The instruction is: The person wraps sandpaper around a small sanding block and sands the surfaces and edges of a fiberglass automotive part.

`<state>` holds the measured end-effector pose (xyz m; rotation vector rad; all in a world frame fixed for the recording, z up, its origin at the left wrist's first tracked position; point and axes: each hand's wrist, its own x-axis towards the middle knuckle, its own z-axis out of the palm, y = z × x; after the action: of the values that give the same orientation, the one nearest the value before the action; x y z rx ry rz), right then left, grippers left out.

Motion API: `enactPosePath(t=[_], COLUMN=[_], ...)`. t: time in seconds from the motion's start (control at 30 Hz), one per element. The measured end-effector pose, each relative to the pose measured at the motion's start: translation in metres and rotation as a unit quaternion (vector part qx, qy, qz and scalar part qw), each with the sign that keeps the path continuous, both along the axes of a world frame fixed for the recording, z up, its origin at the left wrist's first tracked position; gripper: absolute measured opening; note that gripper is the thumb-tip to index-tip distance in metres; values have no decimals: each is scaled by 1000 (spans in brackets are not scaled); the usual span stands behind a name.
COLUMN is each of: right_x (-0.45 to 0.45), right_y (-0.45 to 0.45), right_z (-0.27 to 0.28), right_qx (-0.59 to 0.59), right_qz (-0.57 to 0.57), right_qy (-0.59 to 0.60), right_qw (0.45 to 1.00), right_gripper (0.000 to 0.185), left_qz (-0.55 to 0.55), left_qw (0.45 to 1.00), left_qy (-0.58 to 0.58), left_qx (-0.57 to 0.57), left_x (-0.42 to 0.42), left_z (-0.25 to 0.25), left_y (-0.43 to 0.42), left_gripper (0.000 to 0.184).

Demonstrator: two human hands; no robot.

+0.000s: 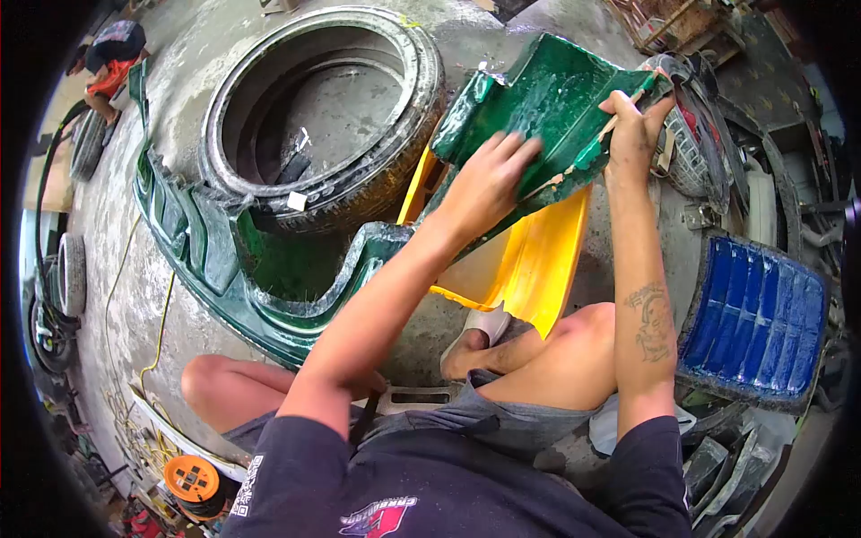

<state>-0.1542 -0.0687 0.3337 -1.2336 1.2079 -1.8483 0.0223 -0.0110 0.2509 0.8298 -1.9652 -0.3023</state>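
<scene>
A worn black rubber tyre [429, 90] lies flat on the grey concrete floor [484, 36] at the upper centre of the frame, just beyond the long glossy dark-green moulded panel [260, 314] that curves from the upper left to the upper right. Below the green panel's right-hand part shows a bright yellow moulded panel [547, 260]; whether they touch is unclear. A ribbed blue panel with a dark edge [753, 314] sits at the right of the frame, and a second treaded tyre [686, 157] is at the upper right, behind the green panel's end. An orange cable reel [192, 478] stands at the lower left; another person [112, 67] is at the upper left. The left forearm crosses in front of the green panel and hides part of it.

Inside the flat tyre's opening lie small white scraps [303, 139] and a dark flat piece [294, 168]; a white square scrap [297, 201] rests on its near sidewall.

The right hand [632, 134] is closed around the green panel's ragged edge at the upper right. The left hand [502, 170], its fingers bent and blurred, is at the panel's inner face; whether it holds anything cannot be told.
</scene>
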Motion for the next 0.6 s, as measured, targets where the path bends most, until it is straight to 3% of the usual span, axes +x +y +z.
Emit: enactPosePath(t=[0.17,0.27,0.33,0.43,0.53,0.6], right_x=[-2,4,3,2,-2,-6], right_y=[-7,-6,-6,-5,-5,-12], right_z=[-7,1,-1,-1,-5,-11], right_qx=[-8,-12,10,-13,14,-8], right_qz=[-20,-20,-19,-22,-18,-27], right_qy=[15,16,0,33,26,25], right_qw=[1000,1000,1000,999,999,999], right_gripper=[68,70,70,69,70,71], left_qz=[22,24,-16,-16,10,11], left_qw=[992,1000,1000,1000,992,992], left_qy=[-47,-7,1,11,-34,-40], left_qx=[111,1,-7,12,119,117], left_x=[42,-2,-22,-11,28,39], left_z=[-52,-9,3,1,-38,-44], left_y=[73,13,-35,-15,57,67], left_gripper=[25,35,36,37,38,35])
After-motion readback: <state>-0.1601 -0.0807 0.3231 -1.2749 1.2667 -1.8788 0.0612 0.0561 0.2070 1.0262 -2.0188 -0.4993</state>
